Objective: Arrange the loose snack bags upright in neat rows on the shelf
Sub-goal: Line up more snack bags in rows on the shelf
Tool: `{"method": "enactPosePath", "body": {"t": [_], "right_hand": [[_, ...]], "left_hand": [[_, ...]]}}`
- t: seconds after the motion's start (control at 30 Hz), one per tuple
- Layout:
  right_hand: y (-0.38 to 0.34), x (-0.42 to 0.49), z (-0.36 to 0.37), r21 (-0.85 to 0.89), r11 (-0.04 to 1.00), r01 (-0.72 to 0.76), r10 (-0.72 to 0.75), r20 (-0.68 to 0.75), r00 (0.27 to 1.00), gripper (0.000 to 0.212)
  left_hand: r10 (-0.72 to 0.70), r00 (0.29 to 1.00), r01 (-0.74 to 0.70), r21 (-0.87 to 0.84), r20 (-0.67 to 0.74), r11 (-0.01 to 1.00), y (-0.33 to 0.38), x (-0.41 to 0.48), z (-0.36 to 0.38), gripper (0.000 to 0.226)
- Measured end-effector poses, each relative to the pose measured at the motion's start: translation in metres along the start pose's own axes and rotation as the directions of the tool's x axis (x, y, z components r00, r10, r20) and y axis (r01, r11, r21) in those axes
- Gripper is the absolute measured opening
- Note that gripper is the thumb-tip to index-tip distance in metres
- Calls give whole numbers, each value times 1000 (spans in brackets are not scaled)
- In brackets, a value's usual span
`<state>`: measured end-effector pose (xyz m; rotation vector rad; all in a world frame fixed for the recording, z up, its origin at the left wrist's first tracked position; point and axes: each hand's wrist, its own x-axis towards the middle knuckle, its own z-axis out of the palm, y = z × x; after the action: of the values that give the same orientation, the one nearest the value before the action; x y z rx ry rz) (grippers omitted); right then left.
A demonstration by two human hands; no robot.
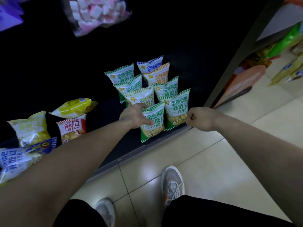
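1. Shelf (114,105): a dark, low deck running from 9 o'clock toward 3 o'clock, with its pale front edge meeting the tiled floor (205,161).
2. Upright rows (147,82): green-and-white snack bags stand in two files at the centre of the frame, going back toward 12 o'clock. An orange-trimmed bag (158,74) and a blue-trimmed bag (150,63) stand at the rear of the right file.
3. Loose bags: at 9 o'clock lie a yellow bag (73,108), a pale yellow bag (31,128), a red-trimmed bag (72,128) and a blue bag (14,159), all tilted or flat and overlapping.
4. Pink-and-white sweets bag (98,13): at 12 o'clock, blurred.
5. Front green bag (153,122): upright at the head of the left file, just inside the shelf edge.
6. Front right green bag (177,110): upright, touching its neighbour at 9 o'clock.
7. Left hand (133,116): fingers wrapped around the left side of the front green bag, thumb lying across its face.
8. Right hand (200,118): fingers curled narrow, pinching the right edge of the front right green bag.
9. Grey shoes (172,184): at 6 o'clock on the floor.
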<state>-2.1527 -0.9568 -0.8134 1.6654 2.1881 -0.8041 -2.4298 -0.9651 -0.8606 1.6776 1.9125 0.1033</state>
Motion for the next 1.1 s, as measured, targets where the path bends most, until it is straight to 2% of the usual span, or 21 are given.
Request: {"method": "enactPosePath", "body": {"t": [0.13,0.23,0.43,0.57,0.7,0.8,0.87,0.97,1.1], "right_hand": [[-3,3,3,-7,1000,-11,11,-10,1000,42],[-6,4,7,-38,999,6,-6,-9,1000,47],[-3,3,18,-21,999,26,-26,4,1000,59],[1,12,29,-181,983,27,-27,0,1000,71],[-2,29,35,-256,966,29,-93,-244,965,91],[-9,45,37,-292,956,26,-119,-305,945,120],[-13,57,39,-349,937,13,-128,-309,942,131],[-14,70,46,-429,903,-36,-106,-301,948,136],[-10,78,58,-448,887,-112,-61,-354,933,129]], "left_hand": [[79,994,-63,192,-74,979,0,0,7,89],[63,991,-37,208,-121,977,2,-3,9,84],[110,981,-46,356,-161,933,8,-10,12,78],[178,962,-81,407,-205,910,9,-8,16,79],[212,954,-112,403,-211,908,3,-7,18,77],[204,955,-115,369,-213,922,-3,-7,18,81],[183,963,-108,336,-200,936,-7,-7,17,83],[163,972,-115,263,-171,958,-13,-7,15,82],[182,967,-155,154,-178,976,-17,-7,15,74]]}}
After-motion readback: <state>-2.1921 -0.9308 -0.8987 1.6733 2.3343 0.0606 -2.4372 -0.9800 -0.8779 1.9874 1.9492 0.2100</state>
